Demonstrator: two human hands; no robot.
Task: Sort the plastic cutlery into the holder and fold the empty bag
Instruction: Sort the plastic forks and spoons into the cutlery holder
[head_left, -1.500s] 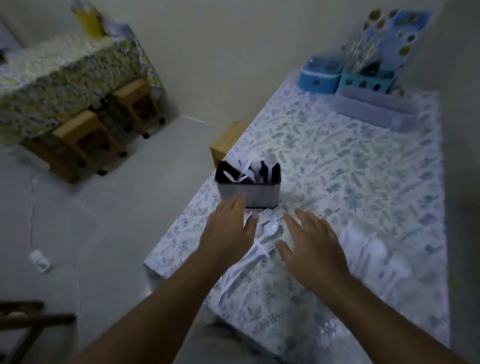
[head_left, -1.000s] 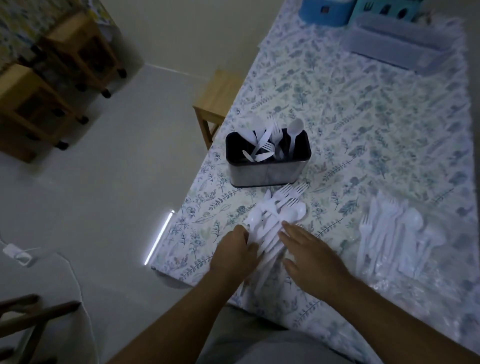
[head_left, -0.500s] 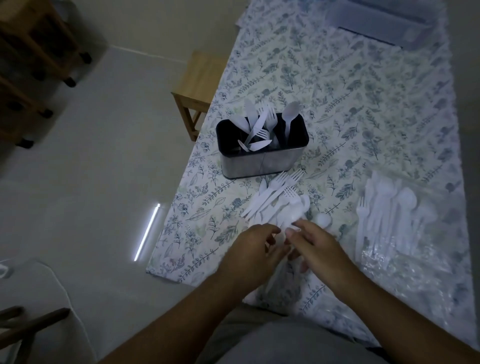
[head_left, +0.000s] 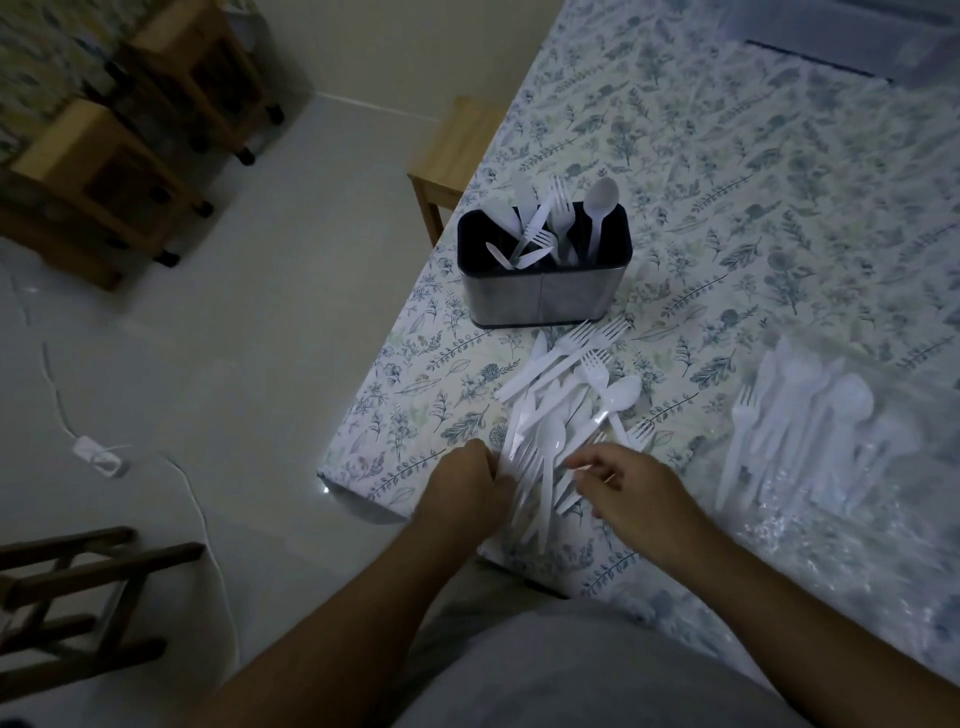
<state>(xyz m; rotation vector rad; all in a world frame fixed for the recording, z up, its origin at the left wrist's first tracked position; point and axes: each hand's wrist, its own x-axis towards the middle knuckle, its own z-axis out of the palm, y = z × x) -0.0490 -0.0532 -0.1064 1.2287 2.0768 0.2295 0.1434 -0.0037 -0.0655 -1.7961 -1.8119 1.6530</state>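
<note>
A steel cutlery holder (head_left: 540, 291) with a black inside stands near the table's left edge, with several white forks, spoons and knives upright in it. In front of it lies a loose pile of white plastic cutlery (head_left: 566, 384). My left hand (head_left: 465, 493) is closed in a fist against the pile's near left side, on the pieces there. My right hand (head_left: 628, 486) hovers at the pile's near right with curled, blurred fingers. A clear plastic bag (head_left: 831, 499) holding more white cutlery (head_left: 800, 421) lies to the right.
The table has a leaf-print cloth (head_left: 727, 182) and its corner (head_left: 324, 475) is close to my left hand. A wooden stool (head_left: 452, 150) stands behind the holder by the edge. A grey tray (head_left: 841, 36) sits at the far end.
The view has tilted down onto the pile. My hands came together over the near end of the cutlery, then drew slightly apart, with the left now fisted at the pile's edge.
</note>
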